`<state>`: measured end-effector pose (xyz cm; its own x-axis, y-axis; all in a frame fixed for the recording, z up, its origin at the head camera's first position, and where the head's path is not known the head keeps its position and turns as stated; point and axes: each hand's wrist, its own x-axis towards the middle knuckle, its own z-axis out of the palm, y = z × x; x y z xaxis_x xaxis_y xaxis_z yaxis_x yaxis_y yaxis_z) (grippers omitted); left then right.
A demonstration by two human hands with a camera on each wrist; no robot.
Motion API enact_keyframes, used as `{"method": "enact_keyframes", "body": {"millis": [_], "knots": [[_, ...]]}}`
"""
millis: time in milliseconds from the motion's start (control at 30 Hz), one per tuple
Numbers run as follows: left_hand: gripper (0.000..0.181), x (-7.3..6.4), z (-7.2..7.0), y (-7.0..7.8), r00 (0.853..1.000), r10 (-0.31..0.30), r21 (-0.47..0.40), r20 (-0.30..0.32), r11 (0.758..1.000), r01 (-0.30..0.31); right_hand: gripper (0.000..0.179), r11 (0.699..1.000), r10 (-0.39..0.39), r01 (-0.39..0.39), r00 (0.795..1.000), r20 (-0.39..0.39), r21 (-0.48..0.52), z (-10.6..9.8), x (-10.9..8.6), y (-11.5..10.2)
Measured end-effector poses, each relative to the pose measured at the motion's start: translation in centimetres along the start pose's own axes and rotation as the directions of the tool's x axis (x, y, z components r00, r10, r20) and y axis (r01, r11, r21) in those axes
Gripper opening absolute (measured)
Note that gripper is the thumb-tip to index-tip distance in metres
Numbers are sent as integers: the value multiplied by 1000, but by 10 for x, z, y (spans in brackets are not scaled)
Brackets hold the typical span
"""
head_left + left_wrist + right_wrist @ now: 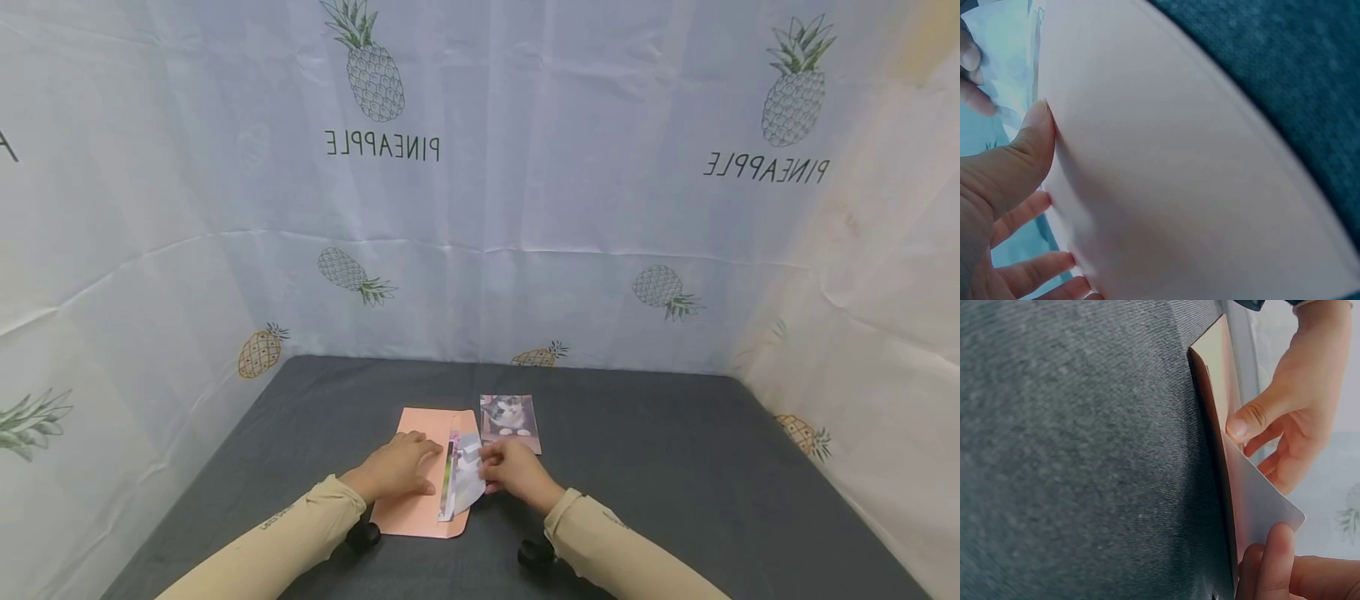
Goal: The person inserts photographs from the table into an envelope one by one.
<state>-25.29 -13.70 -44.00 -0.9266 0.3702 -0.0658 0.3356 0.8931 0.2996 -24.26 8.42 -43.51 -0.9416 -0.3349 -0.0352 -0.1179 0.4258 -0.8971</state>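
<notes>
A peach-coloured envelope [405,518] lies on the dark table, with the edges of colourful picture cards [447,483] showing along its right side. My left hand [405,467] rests on the envelope, its thumb and fingers spread and touching the surface. My right hand [517,473] pinches the right edge of a pale glossy card [468,471]. In the right wrist view this card [1263,500] stands tilted up from the envelope [1217,369], its rounded corner free above the fingertips. How far the card goes inside is hidden.
A square cat picture [510,417] lies flat just beyond my right hand. Dark cloth [660,475] covers the table. White curtains with pineapple prints [480,167] enclose it at the back and both sides.
</notes>
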Motion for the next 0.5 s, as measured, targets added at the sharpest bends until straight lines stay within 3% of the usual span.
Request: {"method": "enact_keyframes", "body": {"millis": [233, 500], "knots": [[57, -1, -2, 2, 1000, 9, -6, -1, 1000, -9, 30, 999, 31, -31, 1000, 4, 9, 2, 5, -4], [57, 0, -2, 2, 1000, 1, -7, 8, 1000, -1, 24, 996, 74, -73, 997, 19, -46, 6, 12, -5]]}}
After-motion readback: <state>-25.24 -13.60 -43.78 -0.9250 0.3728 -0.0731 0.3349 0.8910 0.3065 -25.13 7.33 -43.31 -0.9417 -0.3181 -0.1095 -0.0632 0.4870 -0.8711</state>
